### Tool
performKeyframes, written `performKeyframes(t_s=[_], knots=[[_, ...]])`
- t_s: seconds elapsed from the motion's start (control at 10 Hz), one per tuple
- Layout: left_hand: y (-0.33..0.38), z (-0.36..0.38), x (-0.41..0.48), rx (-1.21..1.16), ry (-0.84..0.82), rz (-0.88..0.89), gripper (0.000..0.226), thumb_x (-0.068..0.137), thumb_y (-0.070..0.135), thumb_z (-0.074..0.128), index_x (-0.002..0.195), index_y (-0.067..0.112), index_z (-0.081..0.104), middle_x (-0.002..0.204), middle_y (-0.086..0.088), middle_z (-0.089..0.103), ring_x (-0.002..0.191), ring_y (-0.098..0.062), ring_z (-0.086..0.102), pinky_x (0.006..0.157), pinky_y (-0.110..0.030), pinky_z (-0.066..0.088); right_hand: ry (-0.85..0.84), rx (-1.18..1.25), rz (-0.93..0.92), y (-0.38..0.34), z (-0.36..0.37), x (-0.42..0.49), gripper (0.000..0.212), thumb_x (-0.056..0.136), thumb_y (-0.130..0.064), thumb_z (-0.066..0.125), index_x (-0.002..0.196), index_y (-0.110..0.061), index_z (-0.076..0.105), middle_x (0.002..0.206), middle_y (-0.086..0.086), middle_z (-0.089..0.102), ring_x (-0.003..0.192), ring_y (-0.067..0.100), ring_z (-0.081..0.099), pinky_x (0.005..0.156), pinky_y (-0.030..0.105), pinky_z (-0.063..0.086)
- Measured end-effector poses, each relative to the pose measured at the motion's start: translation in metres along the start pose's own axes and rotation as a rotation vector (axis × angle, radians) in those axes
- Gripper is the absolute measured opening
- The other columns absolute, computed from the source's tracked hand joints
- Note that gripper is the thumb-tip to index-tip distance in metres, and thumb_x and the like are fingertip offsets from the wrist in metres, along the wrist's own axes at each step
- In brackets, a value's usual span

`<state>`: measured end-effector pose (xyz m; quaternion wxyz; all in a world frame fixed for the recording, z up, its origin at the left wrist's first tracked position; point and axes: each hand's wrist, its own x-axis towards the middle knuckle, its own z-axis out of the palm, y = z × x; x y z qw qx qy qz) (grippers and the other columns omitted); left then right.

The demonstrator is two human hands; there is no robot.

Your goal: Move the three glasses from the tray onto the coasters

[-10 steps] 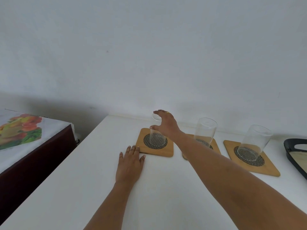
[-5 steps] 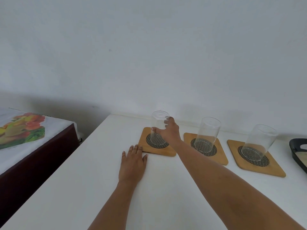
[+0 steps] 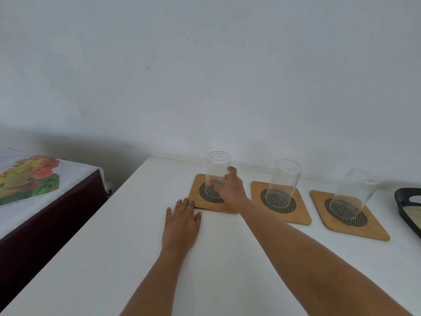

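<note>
Three clear glasses stand upright on three square wooden coasters in a row near the wall. The left glass (image 3: 217,169) is on the left coaster (image 3: 197,202), and my right hand (image 3: 232,190) wraps its lower part, thumb in front and fingers behind. The middle glass (image 3: 284,179) stands on the middle coaster (image 3: 301,216). The right glass (image 3: 355,190) stands on the right coaster (image 3: 376,231). My left hand (image 3: 181,222) lies flat on the white table (image 3: 109,258), fingertips touching the left coaster's front corner. The black tray (image 3: 405,198) shows at the right edge.
A white wall runs right behind the coasters. To the left, past the table's edge, stands a lower dark piece of furniture covered by a white cloth with a fruit print (image 3: 29,179).
My right hand has slid from the rim of the left glass down to its lower part. The glass now stands upright on its coaster. My left hand stays flat.
</note>
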<state>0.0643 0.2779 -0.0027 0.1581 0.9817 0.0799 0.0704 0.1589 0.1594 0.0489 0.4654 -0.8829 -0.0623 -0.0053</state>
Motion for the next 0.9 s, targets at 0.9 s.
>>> performKeyframes(t_s=[0.9], knots=[[0.001, 0.001, -0.006, -0.002, 0.033, -0.026, 0.055, 0.099, 0.037, 0.025, 0.148, 0.016, 0.011, 0.159, -0.003, 0.009, 0.147, -0.019, 0.010, 0.120, -0.039, 0.011, -0.024, -0.138, -0.127, 0.044, 0.015, -0.044, 0.078, 0.086, -0.033, 0.062, 0.145, -0.007, 0.017, 0.141, 0.016, 0.043, 0.129, 0.029, 0.043, 0.106, 0.037, 0.039]])
